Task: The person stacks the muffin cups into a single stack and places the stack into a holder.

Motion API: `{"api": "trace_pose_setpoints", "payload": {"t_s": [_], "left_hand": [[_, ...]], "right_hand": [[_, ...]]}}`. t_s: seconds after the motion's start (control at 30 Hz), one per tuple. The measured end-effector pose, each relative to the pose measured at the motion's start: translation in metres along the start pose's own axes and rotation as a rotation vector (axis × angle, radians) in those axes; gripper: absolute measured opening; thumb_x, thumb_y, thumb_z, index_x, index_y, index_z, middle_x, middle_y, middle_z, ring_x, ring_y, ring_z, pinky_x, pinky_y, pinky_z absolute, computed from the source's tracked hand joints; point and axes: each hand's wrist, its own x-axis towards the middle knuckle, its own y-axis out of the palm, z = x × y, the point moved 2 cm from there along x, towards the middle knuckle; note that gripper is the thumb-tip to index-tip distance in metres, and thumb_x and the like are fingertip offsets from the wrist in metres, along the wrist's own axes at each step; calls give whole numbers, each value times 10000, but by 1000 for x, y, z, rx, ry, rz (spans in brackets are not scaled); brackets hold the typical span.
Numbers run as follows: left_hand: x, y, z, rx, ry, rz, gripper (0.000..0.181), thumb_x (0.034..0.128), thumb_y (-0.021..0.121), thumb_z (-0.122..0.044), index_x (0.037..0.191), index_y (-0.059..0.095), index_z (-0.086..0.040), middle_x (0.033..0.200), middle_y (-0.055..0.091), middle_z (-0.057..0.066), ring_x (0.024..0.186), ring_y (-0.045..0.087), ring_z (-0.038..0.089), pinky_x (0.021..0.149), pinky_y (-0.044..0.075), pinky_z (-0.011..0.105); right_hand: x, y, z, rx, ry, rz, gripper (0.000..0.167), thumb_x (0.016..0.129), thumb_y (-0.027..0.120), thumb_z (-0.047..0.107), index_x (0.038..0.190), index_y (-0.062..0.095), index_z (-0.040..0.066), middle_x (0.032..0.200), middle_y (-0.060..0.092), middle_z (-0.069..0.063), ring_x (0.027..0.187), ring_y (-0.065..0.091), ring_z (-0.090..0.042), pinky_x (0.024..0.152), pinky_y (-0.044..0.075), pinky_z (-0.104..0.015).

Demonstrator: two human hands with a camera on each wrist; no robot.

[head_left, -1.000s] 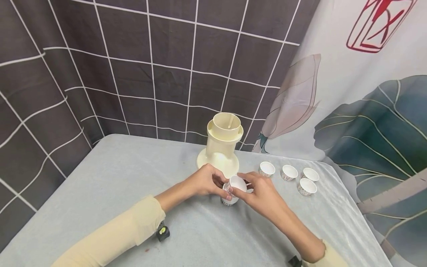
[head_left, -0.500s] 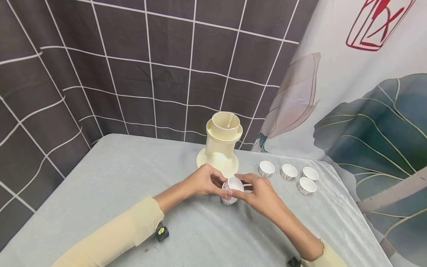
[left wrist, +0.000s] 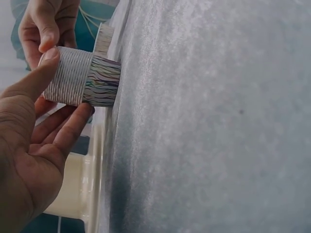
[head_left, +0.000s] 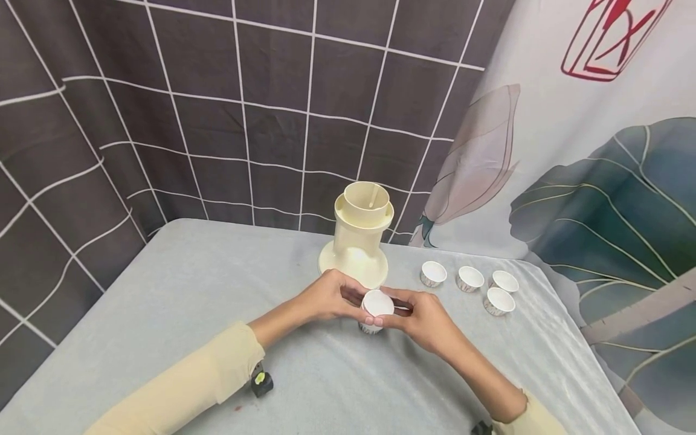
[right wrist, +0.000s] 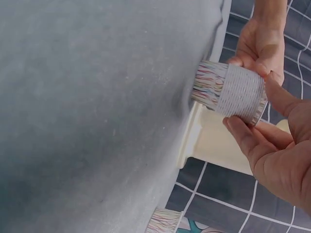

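A stack of nested white paper baking cups (head_left: 378,302) stands upright on the table, its many rolled rims lined up closely in the left wrist view. The lowest cup shows a wavy multicoloured print (left wrist: 102,80). My left hand (head_left: 330,296) holds the stack from the left, thumb at the near side of the top rim and fingers on the far side. From the right, my right hand (head_left: 426,317) grips the same stack, its thumb tip close to the left thumb. In the right wrist view the fingers (right wrist: 243,136) lie against the ribbed rims.
Just behind the stack stands a cream plastic cylinder with a wide round base (head_left: 356,241). Several single baking cups (head_left: 433,275) sit toward the back right of the grey cloth-covered table (head_left: 217,284). Dark gridded cloth (head_left: 272,121) hangs behind.
The tilted top cup has come down and left onto the stack and now sits level in it. My right hand has moved slightly left with it, bringing both thumbs together.
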Motion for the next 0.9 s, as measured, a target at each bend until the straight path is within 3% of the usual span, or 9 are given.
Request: {"api": "trace_pose_setpoints", "payload": {"t_s": [0.37, 0.6, 0.9], "left_hand": [[-2, 2, 1, -33, 29, 1, 480, 859, 986, -81, 1298, 819, 18, 1187, 865, 174, 1069, 856, 184, 962, 689, 260], [-5, 5, -1, -72, 24, -19, 505, 874, 973, -67, 1340, 799, 21, 1215, 854, 189, 1099, 858, 228, 969, 691, 272], [-3, 8, -9, 5, 12, -49, 506, 879, 994, -153, 1327, 812, 0, 1159, 869, 155, 1030, 867, 202, 895, 692, 231]], "right_hand": [[1, -4, -4, 2, 36, 36, 578, 915, 944, 104, 1424, 728, -62, 1434, 750, -239, 1252, 800, -389, 943, 696, -296], [4, -6, -2, 6, 50, 59, 574, 893, 959, 98, 1389, 736, -85, 1366, 769, -259, 1222, 813, -374, 946, 699, -315], [8, -5, 1, 31, 81, 102, 558, 886, 940, 35, 1380, 729, -115, 1270, 802, -278, 1181, 826, -391, 920, 709, -333]]}}
